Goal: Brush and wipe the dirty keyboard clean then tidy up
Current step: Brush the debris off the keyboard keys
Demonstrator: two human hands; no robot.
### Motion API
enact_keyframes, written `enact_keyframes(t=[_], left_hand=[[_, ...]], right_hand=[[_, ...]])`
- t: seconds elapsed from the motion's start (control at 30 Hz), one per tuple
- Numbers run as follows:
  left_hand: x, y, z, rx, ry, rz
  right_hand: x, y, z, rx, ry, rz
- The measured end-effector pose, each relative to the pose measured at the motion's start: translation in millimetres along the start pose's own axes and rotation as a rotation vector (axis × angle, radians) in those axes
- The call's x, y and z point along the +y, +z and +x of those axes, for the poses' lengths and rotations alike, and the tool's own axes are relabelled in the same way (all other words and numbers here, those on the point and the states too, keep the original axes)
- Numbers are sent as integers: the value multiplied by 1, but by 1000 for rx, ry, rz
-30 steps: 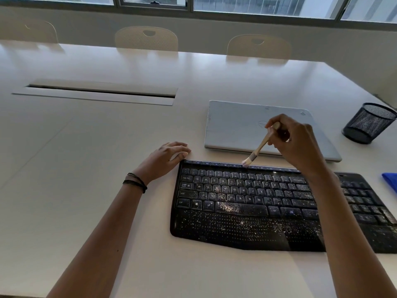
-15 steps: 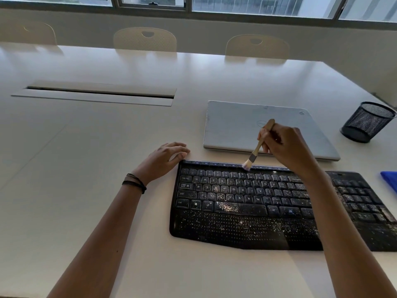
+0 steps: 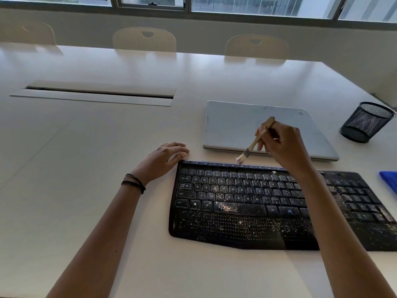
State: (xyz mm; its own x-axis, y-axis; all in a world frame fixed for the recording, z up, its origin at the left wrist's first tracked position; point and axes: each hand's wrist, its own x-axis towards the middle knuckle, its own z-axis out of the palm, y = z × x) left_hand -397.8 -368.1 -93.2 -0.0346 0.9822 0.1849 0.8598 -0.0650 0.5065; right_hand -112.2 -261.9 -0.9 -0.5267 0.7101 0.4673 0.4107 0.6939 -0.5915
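Note:
A black keyboard (image 3: 247, 203) speckled with pale crumbs lies on the white table (image 3: 86, 168), its wrist rest and lower keys the dirtiest. My right hand (image 3: 283, 145) grips a small wooden brush (image 3: 255, 140) above the keyboard's far edge, bristles pointing down at the top row, just at or above it. My left hand (image 3: 165, 158) rests flat on the table with relaxed fingers touching the keyboard's far left corner. A blue cloth (image 3: 390, 180) shows at the right edge, partly cut off.
A closed silver laptop (image 3: 236, 127) lies just behind the keyboard. A black mesh cup (image 3: 365, 121) stands at the right rear. A long cable slot (image 3: 96, 93) is set into the table at left. Three chairs (image 3: 144, 39) line the far side.
My right hand has swung the brush handle more upright and shifted slightly left and back; the bristles stay at the keyboard's top edge. My left hand has not moved.

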Motion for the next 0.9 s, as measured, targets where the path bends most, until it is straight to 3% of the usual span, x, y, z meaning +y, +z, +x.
enact_keyframes(t=[0.13, 0.37, 0.6, 0.9], left_hand=[[0, -1, 0, -13, -13, -5], [3, -2, 0, -18, -17, -5], [3, -2, -1, -24, -25, -5], [0, 0, 0, -1, 0, -8]], right_hand=[[5, -1, 0, -37, 21, -14], [25, -13, 5, 38, 56, -282], [16, -10, 3, 44, 21, -124], [13, -11, 2, -40, 38, -122]])
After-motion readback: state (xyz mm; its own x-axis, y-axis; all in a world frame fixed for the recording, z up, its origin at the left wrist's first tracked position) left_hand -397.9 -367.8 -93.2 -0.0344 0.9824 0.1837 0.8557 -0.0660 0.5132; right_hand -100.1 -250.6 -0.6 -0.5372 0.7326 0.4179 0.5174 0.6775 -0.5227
